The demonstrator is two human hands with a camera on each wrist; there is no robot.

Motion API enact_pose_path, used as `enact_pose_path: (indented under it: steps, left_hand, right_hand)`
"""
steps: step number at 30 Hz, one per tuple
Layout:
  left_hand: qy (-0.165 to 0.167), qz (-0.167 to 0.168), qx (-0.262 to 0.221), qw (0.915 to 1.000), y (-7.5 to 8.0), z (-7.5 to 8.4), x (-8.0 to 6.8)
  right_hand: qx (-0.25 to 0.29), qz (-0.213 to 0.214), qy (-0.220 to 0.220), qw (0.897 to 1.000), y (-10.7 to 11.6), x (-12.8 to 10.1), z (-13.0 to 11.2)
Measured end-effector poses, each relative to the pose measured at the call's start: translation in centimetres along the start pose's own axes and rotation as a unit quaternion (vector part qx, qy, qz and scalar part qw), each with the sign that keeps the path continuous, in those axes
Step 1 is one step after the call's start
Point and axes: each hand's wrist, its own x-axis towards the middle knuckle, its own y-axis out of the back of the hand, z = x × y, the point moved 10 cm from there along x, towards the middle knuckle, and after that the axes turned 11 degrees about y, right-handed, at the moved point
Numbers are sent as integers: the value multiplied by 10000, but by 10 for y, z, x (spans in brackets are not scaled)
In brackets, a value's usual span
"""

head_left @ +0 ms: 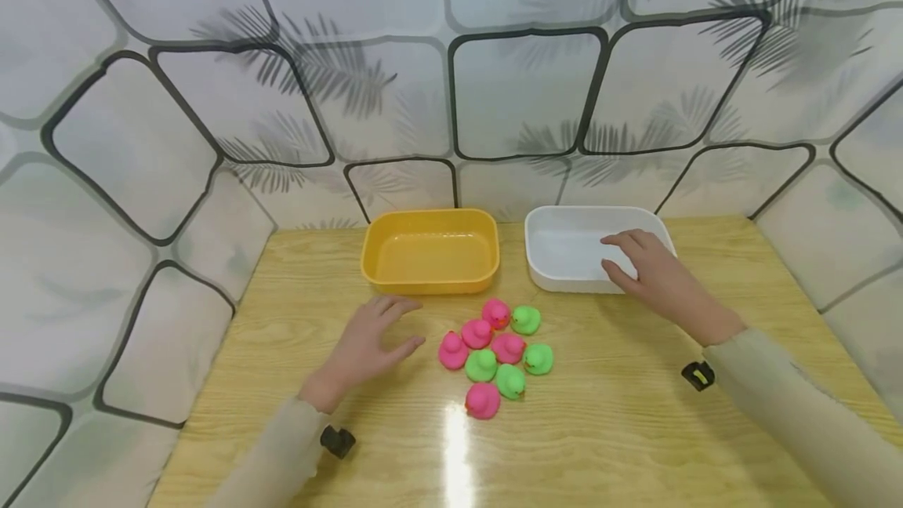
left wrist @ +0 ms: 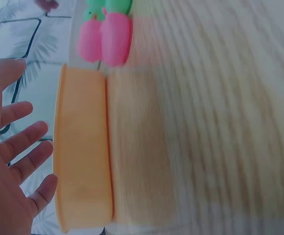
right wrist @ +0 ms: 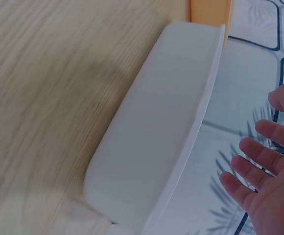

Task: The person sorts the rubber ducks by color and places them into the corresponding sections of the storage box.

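Note:
Pink rubber ducks (head_left: pixel 483 400) and green rubber ducks (head_left: pixel 481 365) lie in a loose cluster on the wooden table, several of each colour. To the left of them hovers my left hand (head_left: pixel 365 347), fingers loosely extended and nothing in its grasp. In the left wrist view its spread fingers (left wrist: pixel 27 142) appear beside the yellow tray (left wrist: pixel 83 152). My right hand (head_left: pixel 652 273) is held over the right front part of the white tray (head_left: pixel 564 286), thumb and fingers apart, holding nothing. The right wrist view shows its relaxed fingers (right wrist: pixel 259 156) above the tray's rim.
The yellow tray (head_left: pixel 430 287) and the white one stand side by side at the back of the table (head_left: pixel 600 429). Behind and at both sides rise patterned panels (head_left: pixel 522 92) with a stone-and-leaf print. A black wrist device (head_left: pixel 337 441) sits below each forearm.

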Motion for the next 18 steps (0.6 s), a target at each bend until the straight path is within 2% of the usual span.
enact_pose_path:
  steps: [11, 18]
  left_hand:
    - [77, -512, -103, 9986, -33, 23, 1]
    - [-34, -588, 69, 9982, -45, 28, 1]
  right_hand:
    - [391, -169, 266, 9987, -30, 48, -16]
    - [320, -287, 397, 9983, -49, 69, -20]
